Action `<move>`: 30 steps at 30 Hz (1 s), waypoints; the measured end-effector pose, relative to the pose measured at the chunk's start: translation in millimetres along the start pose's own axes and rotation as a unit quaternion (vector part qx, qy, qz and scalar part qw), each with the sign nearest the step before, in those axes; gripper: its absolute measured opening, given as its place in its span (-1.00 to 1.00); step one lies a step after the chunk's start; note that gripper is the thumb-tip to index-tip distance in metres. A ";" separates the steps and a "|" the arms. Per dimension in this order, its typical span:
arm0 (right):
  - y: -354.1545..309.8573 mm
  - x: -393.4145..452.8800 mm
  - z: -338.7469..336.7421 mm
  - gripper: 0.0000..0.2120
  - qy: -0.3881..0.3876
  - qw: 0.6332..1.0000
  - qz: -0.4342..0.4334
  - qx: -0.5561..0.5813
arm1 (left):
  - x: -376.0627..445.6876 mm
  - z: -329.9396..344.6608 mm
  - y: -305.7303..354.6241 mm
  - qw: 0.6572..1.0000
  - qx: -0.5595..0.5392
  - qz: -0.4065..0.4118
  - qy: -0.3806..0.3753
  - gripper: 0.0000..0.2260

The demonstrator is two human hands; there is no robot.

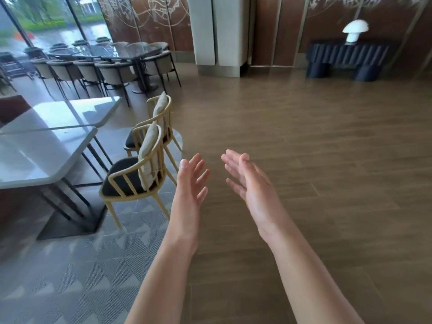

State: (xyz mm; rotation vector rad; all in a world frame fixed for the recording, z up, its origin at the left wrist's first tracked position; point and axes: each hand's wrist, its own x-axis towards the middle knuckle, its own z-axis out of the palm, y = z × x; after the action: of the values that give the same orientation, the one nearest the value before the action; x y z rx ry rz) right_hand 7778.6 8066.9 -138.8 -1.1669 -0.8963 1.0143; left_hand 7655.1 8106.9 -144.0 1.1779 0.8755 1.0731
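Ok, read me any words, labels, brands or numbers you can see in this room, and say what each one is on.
None: no word, number or brand can be read anywhere in this view.
The pale lines on the brown wall panels are ornament, not letters.
The white table, the nearest chair, the mushroom lamp, the left hand and the right hand carry no print.

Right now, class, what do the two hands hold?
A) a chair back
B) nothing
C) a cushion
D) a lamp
B: the left hand and the right hand are open in the air above the floor, fingers straight, apart from the chair.
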 end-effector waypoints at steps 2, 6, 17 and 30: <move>-1.8 34.0 2.4 -0.33 -0.012 1.000 0.000 0.003 | 27.1 -0.7 4.2 1.000 -0.001 0.001 0.013 -0.48; 2.9 100.3 12.7 -0.31 -0.038 0.999 0.001 0.003 | 88.5 -12.5 6.2 0.999 0.001 0.019 0.043 -0.45; 20.7 301.0 45.2 -0.33 -0.006 0.999 -0.007 -0.043 | 314.0 -54.4 -3.5 1.000 -0.027 0.008 0.015 -0.49; 42.4 501.3 35.3 -0.34 0.041 0.998 0.004 -0.046 | 522.7 -51.4 -19.7 0.999 -0.025 -0.021 -0.019 -0.48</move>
State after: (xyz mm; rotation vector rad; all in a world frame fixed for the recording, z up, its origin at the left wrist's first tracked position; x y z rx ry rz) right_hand 7890.7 8558.4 -154.4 -1.2812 -0.8799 0.9329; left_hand 7755.4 8622.2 -168.4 1.1301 0.8370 1.0297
